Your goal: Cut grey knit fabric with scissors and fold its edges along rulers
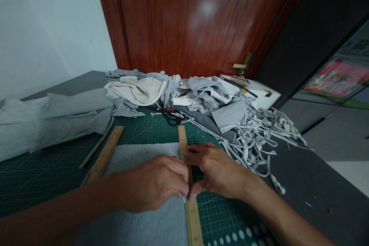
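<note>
My left hand [161,182] is closed in a pinch at the left edge of a wooden ruler [194,225]. A small pale-blue tip shows below its fingers; the rest of what it grips is hidden. My right hand [215,171] has its thumb and fingers spread apart, their tips pressing on that same ruler. Beneath lies a flat piece of grey fabric [144,226], with the ruler along its right edge. A second wooden ruler [106,153] lies along the fabric's left side, partly hidden by my left forearm. Both rest over a green cutting mat [213,219].
Black-handled scissors [172,116] lie beyond the rulers. Behind them is a heap of grey and cream cloth [138,90], with tangled fabric strips [253,142] to the right. Folded grey fabric [72,119] lies at left. A white box [263,92] stands by the wooden door [178,23].
</note>
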`<state>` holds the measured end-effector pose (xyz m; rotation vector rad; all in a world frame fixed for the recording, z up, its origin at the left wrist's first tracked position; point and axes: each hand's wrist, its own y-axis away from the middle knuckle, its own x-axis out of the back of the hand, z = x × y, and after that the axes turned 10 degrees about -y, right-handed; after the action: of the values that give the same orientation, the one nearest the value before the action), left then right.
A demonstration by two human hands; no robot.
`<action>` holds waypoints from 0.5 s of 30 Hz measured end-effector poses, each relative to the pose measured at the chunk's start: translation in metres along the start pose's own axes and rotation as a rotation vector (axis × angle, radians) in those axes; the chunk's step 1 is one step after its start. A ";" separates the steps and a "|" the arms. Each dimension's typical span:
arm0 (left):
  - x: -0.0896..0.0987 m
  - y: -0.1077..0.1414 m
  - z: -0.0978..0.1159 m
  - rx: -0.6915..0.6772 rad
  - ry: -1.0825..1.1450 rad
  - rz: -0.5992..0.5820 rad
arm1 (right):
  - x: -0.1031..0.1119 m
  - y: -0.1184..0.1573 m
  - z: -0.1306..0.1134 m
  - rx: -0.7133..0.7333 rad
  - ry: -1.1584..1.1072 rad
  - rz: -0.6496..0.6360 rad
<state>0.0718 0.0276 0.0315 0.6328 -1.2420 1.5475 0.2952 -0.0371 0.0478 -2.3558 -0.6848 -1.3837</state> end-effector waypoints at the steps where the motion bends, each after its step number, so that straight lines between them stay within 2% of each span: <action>1: 0.000 0.000 -0.001 0.001 -0.012 -0.005 | 0.000 0.000 -0.001 -0.005 0.013 0.001; 5: 0.001 0.000 -0.006 0.005 -0.038 -0.003 | -0.003 0.001 0.000 -0.025 0.018 -0.014; 11: 0.005 0.001 -0.008 0.032 -0.063 0.016 | -0.002 -0.008 0.011 -0.211 -0.019 -0.119; 15: 0.004 0.001 -0.006 0.027 -0.076 0.008 | 0.002 -0.015 0.011 -0.209 0.001 -0.159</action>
<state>0.0701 0.0348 0.0326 0.7108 -1.2840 1.5619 0.2958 -0.0180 0.0448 -2.5058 -0.7760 -1.5938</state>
